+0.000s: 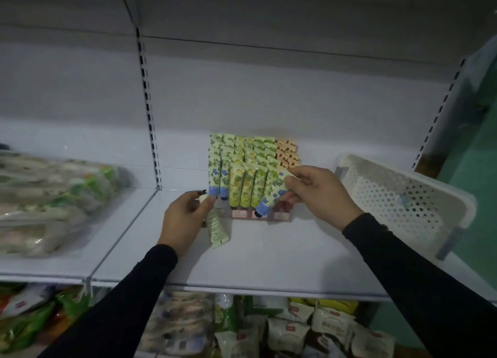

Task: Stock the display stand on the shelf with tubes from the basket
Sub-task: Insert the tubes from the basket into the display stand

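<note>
Two hands are busy, and each one holds a tube. Our right hand [317, 193] pinches a blue-capped tube [271, 196] that leans, cap down and to the left, right in front of the display stand [250, 169]. Our left hand [185, 218] grips a pale tube [216, 227] with its cap up and its flat end pointing back at us. The stand sits just behind both hands on the shelf [269, 255]. We think the right hand is nearer the open spot, so its tube must tip upright. The white basket [398, 196] waits off to the right.
</note>
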`<action>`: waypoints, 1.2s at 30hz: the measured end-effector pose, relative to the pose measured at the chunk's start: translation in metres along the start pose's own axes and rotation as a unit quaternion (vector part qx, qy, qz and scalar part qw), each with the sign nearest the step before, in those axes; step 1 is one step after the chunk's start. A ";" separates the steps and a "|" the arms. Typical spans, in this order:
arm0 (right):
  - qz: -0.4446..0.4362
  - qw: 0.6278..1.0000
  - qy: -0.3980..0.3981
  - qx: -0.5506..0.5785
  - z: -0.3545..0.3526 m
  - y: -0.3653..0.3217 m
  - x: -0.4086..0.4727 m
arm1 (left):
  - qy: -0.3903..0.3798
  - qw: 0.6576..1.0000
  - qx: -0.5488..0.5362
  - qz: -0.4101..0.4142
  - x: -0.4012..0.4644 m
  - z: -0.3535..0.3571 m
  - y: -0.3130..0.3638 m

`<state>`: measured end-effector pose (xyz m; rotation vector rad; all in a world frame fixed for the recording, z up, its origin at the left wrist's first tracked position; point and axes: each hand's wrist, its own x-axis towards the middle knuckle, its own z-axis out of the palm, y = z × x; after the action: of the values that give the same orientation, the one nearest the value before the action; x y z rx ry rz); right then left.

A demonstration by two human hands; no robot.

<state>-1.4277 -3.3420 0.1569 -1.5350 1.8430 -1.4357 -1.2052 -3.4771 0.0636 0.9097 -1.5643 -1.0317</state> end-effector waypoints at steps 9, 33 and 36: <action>-0.099 0.984 0.025 -0.143 0.038 -0.045 0.032 | 0.021 1.000 0.002 -0.022 0.019 -0.022 -0.029; -0.150 0.931 -0.004 -0.332 0.103 -0.055 0.075 | 0.013 0.999 -0.032 -0.016 0.017 -0.020 -0.026; -0.145 0.930 -0.004 -0.337 0.099 -0.058 0.075 | 0.012 0.999 -0.035 -0.014 0.018 -0.020 -0.027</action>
<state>-1.3475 -3.4485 0.1881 -2.1960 2.3255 -0.9173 -1.1883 -3.5067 0.0467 0.8942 -1.4915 -1.0846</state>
